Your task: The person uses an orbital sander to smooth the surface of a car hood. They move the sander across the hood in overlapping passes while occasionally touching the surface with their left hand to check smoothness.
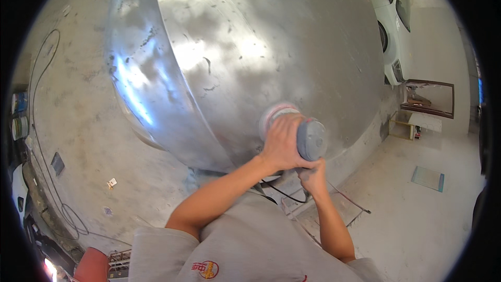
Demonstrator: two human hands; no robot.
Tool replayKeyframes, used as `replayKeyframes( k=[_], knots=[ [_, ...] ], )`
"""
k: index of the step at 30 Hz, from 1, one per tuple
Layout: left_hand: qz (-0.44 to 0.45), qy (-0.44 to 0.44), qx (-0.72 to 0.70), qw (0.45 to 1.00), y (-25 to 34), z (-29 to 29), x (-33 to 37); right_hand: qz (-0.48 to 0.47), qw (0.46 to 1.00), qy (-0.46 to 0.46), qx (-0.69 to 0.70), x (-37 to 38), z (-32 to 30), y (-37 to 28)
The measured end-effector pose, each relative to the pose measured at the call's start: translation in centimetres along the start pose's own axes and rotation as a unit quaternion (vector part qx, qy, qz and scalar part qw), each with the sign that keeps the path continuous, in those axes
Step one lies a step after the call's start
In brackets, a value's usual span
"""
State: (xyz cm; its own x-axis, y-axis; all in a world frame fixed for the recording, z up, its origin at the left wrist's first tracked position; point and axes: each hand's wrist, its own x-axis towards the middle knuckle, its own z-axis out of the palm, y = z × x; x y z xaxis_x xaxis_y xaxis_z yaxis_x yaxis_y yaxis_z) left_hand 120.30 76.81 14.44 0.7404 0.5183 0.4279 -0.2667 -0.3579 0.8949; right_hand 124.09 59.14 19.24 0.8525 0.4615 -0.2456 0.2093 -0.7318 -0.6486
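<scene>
Tins point(20, 128) stand well left of a large grey metal panel point(313, 57), whose face shows dull patches and small dark marks. At the panel's lower part, the left hand point(282, 143) is closed around the body of a round-capped power sander point(312, 140); its fingertips are hidden, so I cannot tell how far round they reach. The sander's pad point(275, 116) appears to sit against the panel near its lower edge. A black hose point(284, 192) hangs just below that edge, probably the tool's own. Sanding the panel looks like the step in hand, and the next move seems to call for a flat pad, even pressure from both hands and a hose clear of the sweep. Just beneath the sander, near the panel's lower edge, the right hand point(313, 176) is wrapped narrowly around what looks like its handle. Right of the panel stands a white car point(395, 42).
</scene>
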Motion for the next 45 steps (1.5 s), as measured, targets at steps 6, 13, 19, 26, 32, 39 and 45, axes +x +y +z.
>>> replayKeyframes(
  k=[6,13,19,26,32,39,45],
  knots=[
    [-0.037,-0.012,0.02,0.999,-2.0,-1.0,4.8,-0.158,0.985,0.047,-0.057,5.3,0.3,-0.9],
    [-0.065,-0.073,0.056,0.994,-7.3,-8.0,12.9,-0.081,0.989,0.027,0.119,15.5,2.1,-10.0],
    [-0.042,-0.033,0.52,0.852,-14.1,-18.5,14.1,-0.002,0.994,-0.003,0.107,20.4,-0.4,-14.2],
    [-0.073,-0.24,0.384,0.889,-7.7,-10.7,-3.6,-0.017,0.997,-0.045,0.061,20.7,-1.0,-14.8],
    [-0.108,-0.169,0.38,0.903,-9.7,-16.7,-4.1,-0.097,0.993,-0.073,0.005,17.6,2.2,-15.9],
    [-0.089,0.072,0.491,0.864,-16.4,-23.9,4.9,-0.196,0.971,-0.086,-0.111,17.5,6.8,-19.1],
    [-0.139,0.122,0.49,0.852,-17.7,-24.2,6.2,-0.258,0.955,-0.11,-0.101,15.1,5.6,-18.6]
  ],
)
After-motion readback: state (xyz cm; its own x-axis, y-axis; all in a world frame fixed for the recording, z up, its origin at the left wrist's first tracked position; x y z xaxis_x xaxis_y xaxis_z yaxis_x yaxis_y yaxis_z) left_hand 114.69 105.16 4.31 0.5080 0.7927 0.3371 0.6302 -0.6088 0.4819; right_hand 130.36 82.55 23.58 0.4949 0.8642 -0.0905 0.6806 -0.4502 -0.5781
